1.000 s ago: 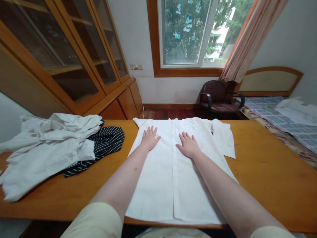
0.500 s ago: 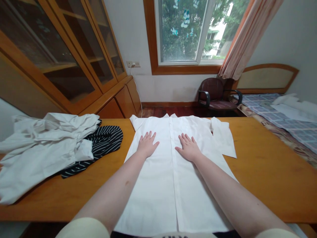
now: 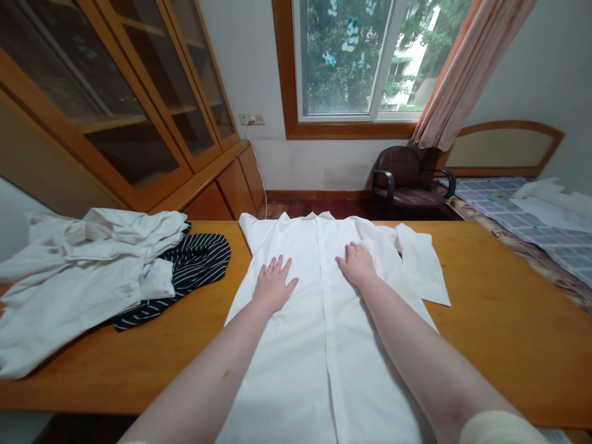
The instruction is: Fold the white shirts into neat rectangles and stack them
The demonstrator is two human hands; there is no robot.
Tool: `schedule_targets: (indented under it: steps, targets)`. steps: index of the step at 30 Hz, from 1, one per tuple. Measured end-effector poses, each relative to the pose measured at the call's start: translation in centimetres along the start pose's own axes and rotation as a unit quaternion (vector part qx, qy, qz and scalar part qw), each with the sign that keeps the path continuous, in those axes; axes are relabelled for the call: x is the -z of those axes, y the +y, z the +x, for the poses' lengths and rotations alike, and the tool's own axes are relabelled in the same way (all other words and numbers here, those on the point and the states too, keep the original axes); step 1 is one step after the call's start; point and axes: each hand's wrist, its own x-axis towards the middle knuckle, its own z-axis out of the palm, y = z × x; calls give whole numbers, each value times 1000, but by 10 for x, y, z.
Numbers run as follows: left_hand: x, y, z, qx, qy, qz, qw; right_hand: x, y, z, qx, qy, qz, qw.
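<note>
A white button-front shirt (image 3: 296,345) lies front up on the wooden table, its collar at the far edge and its placket running down the middle. Flat on the chest, left of the placket, rests my left hand (image 3: 274,287) with its fingers spread. My right hand (image 3: 358,265) is on the other side of the placket, touching the cloth. Its thumb stands apart and its fingers are closer together and slightly bent; the fingertips are partly hidden. Beyond it, a short sleeve (image 3: 423,265) spreads to the right.
Rumpled white clothing (image 3: 87,271) and a black striped garment (image 3: 198,262) are heaped on the left of the wooden table (image 3: 504,333). A glass-door cabinet (image 3: 139,98) stands behind at left. A chair (image 3: 402,176) and a bed (image 3: 504,197) are at the back right.
My right hand has shifted slightly outward and away from me, its fingers drawing together and bending. My left hand has come slightly nearer, still spread. The shirt's shoulder area has wrinkled and shifted a little.
</note>
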Motion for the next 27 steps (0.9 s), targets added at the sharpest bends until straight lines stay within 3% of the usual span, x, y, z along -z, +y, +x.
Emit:
schedule_targets:
  steps: [3, 7, 27]
  targets:
    - [0, -1, -5, 1, -5, -4, 1000, -16, 3, -2, 1, -33, -19, 999]
    - [2, 1, -9, 5, -9, -11, 1000, -20, 7, -6, -6, -78, -24, 997]
    - [2, 4, -44, -5, -3, -2, 1000, -13, 5, -45, -25, -83, -16, 996]
